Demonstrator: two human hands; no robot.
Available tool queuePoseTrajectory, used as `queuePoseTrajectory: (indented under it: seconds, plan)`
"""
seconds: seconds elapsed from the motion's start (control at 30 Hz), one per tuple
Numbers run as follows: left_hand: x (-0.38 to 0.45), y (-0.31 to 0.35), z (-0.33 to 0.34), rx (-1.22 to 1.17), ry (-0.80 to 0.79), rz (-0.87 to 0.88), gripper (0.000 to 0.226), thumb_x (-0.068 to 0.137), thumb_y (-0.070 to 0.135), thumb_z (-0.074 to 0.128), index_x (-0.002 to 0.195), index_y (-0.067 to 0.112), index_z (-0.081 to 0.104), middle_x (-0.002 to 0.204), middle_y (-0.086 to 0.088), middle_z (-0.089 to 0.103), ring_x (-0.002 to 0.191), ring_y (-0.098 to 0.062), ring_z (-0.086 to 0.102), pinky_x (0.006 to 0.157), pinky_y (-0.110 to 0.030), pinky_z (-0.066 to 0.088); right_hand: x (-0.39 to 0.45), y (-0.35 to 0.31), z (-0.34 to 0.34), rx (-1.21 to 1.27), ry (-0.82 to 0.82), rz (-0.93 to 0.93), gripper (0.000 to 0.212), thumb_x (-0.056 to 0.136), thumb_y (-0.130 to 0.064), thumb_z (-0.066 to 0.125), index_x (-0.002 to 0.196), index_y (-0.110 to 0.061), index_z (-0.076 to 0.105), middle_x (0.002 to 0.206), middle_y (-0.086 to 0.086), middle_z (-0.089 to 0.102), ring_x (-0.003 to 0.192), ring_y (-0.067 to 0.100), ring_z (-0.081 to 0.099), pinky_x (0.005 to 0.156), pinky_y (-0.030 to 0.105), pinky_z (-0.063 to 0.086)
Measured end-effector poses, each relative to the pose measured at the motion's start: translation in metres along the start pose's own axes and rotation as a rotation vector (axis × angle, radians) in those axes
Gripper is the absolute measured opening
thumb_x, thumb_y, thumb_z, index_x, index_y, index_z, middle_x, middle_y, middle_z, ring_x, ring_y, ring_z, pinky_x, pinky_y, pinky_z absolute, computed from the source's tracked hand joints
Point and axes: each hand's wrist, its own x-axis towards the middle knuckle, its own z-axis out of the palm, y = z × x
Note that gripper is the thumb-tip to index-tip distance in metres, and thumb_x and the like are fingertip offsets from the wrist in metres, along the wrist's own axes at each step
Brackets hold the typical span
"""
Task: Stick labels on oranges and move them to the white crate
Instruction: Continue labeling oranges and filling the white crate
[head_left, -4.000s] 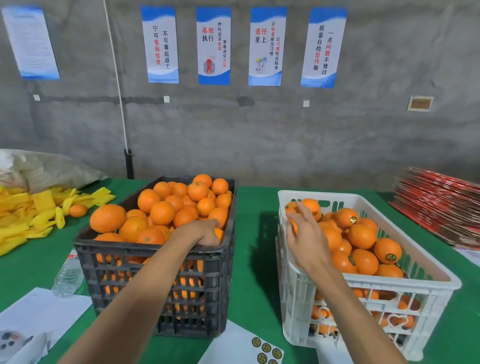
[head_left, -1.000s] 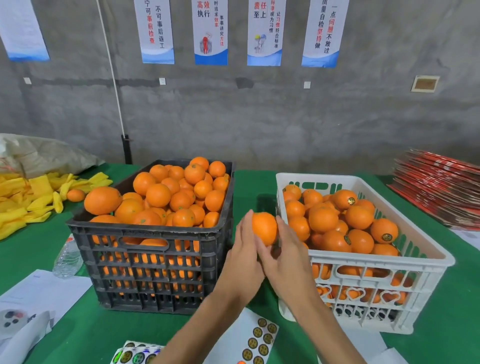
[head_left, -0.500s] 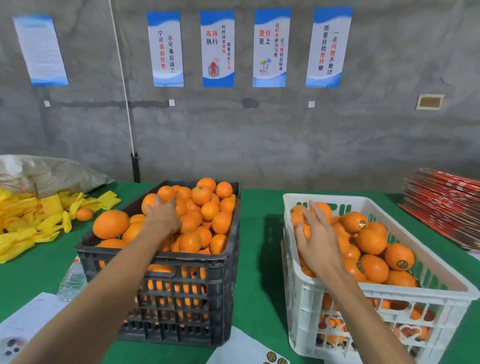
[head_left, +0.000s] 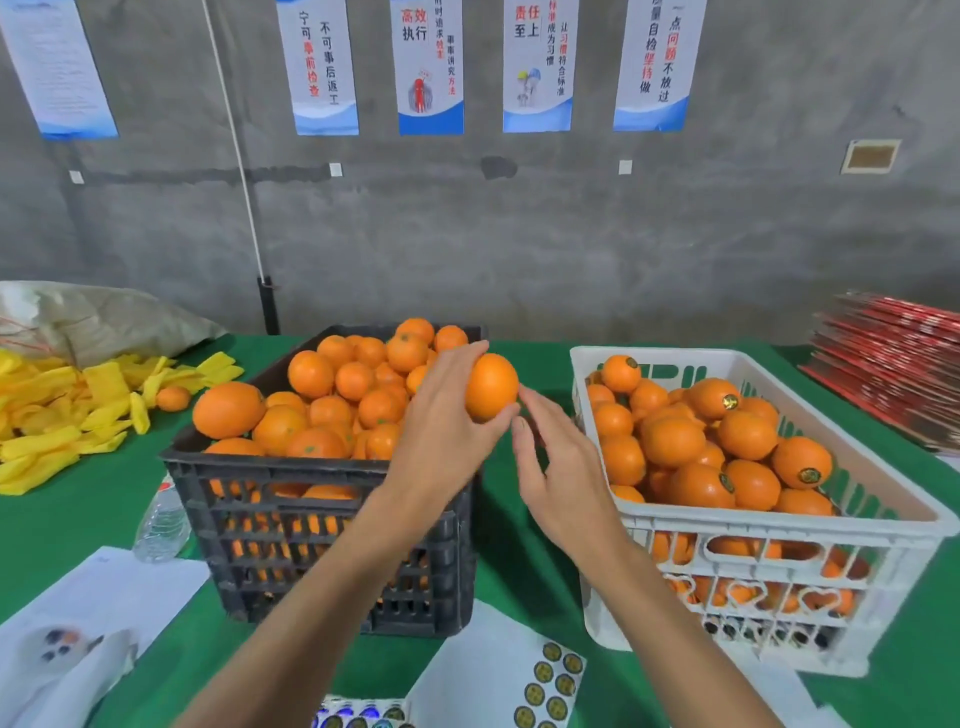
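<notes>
The left hand (head_left: 441, 441) grips a smooth round bright orange (head_left: 491, 385) above the black plastic crate (head_left: 322, 525). The right hand (head_left: 558, 467), fingers relaxed, holds nothing beside it. Green cloth table (head_left: 519, 545), grey concrete wall (head_left: 571, 234).

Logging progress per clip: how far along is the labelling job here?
Done: the white crate holds a pile of oranges, several showing labels. In hand: the left hand holds an orange with no label visible, the right hand open beside it. Left: the black crate is heaped full.

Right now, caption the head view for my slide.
Left hand holds an orange between black crate and white crate; right hand reaches toward it.
</notes>
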Motion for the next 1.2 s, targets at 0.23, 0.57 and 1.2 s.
queuePoseTrajectory:
  seconds: [0.23,0.57,1.2]
  plan:
    - [-0.109,0.011,0.049,0.201,-0.097,0.266,0.061,0.094,0.01,0.068,0.149,0.007,0.041,0.154,-0.012,0.04,0.144,-0.028,0.041,0.114,-0.036,0.043,-0.112,0.023,0.015,0.06,0.044,0.202,0.046,0.107,-0.016,0.042,0.154,-0.017,0.041,0.145,-0.014,0.049,0.134,-0.005,0.044,0.109,0.011,0.034]
    - [-0.222,-0.047,0.091,0.153,-0.507,-0.151,0.059,0.108,0.039,0.042,0.159,0.025,0.017,0.157,0.004,0.016,0.145,-0.012,0.023,0.116,-0.015,0.022,-0.2,0.085,0.016,-0.325,-0.455,0.4,0.049,0.105,-0.046,0.042,0.15,-0.026,0.046,0.155,-0.009,0.042,0.14,0.006,0.038,0.117,0.019,0.028]
    - [-0.236,-0.059,0.101,0.055,-0.389,-0.36,0.065,0.105,0.038,0.047,0.158,0.016,0.017,0.164,0.002,0.017,0.152,-0.013,0.021,0.116,-0.014,0.023,-0.199,0.087,0.034,-0.409,-0.415,0.342,0.032,0.093,-0.043,0.069,0.094,-0.014,0.08,0.088,-0.006,0.055,0.082,0.012,0.05,0.074,0.027,0.049]
